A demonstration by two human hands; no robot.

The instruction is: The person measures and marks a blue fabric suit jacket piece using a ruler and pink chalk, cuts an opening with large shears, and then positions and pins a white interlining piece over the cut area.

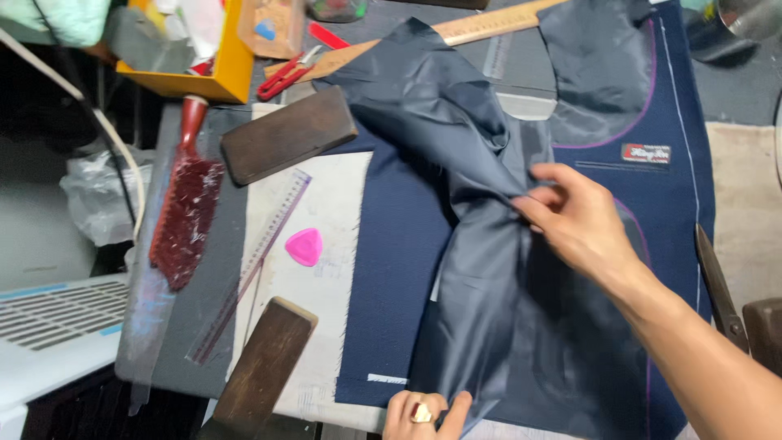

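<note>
A shiny dark grey lining cloth (456,122) lies crumpled over a navy garment panel (399,244) on the worktable. My right hand (570,216) reaches in from the right and pinches a fold of the lining near the middle. My left hand (423,414), with a ring on one finger, grips the lining's lower edge at the front of the table. The navy panel carries a small sewn label (646,153) and purple stitched curves.
Two dark wooden blocks (287,134) (261,371), a pink tailor's chalk (305,245), a clear ruler (252,265) and a red clothes brush (186,212) lie at left. Red snips (287,73), a yellow box (213,69) and a wooden ruler (481,26) sit behind. Large shears (718,285) lie at right.
</note>
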